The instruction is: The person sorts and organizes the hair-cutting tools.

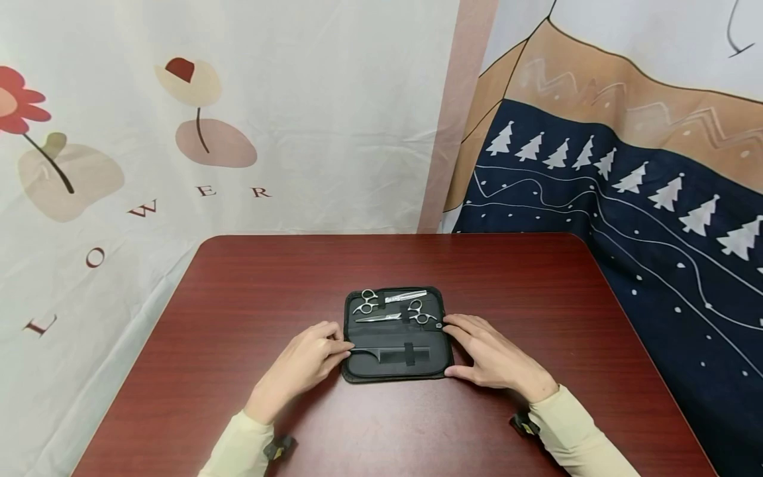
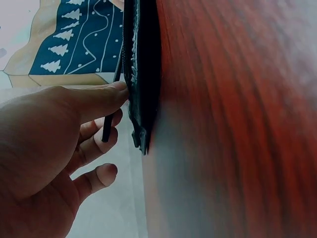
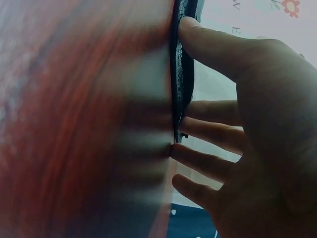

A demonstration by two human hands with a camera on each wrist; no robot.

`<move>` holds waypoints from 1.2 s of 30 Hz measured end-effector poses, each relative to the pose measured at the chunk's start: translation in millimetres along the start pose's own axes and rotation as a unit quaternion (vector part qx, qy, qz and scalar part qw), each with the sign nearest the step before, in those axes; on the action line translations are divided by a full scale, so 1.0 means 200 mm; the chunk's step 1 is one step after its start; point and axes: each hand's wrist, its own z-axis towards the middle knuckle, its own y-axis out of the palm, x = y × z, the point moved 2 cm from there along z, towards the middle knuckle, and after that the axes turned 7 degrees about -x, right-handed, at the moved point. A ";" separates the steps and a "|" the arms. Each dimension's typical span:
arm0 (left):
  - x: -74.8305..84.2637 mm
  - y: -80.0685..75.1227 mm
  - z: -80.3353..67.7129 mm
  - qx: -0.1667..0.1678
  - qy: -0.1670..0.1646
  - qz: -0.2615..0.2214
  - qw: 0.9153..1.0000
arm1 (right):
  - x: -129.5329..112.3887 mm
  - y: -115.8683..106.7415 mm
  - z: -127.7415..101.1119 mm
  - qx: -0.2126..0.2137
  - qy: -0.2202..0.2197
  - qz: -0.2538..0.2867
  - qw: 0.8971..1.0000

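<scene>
A black zip case lies unfolded on the table, its two panels facing up. Two pairs of silver scissors are strapped in its far half. A black comb lies in the near half under an elastic loop, its thin tail reaching the left edge. My left hand pinches that comb tail between thumb and fingers; the left wrist view shows its tip poking out beneath the thumb. Along the case's right edge, my right hand rests its thumb and fairly straight fingertips against the side.
The reddish-brown table has rounded far corners. Behind it hang a pale cloth with flowers and letters, and a navy cloth with white trees. Dark wrist devices sit below each sleeve.
</scene>
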 end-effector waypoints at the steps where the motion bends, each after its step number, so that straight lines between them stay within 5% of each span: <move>1: 0.00 0.00 0.01 0.000 0.002 -0.001 1.000 | 0.00 0.00 0.00 0.000 0.000 0.000 1.000; 36: 0.06 0.07 0.15 -0.057 0.025 -0.040 0.997 | 0.00 0.01 0.01 0.004 0.002 -0.004 1.000</move>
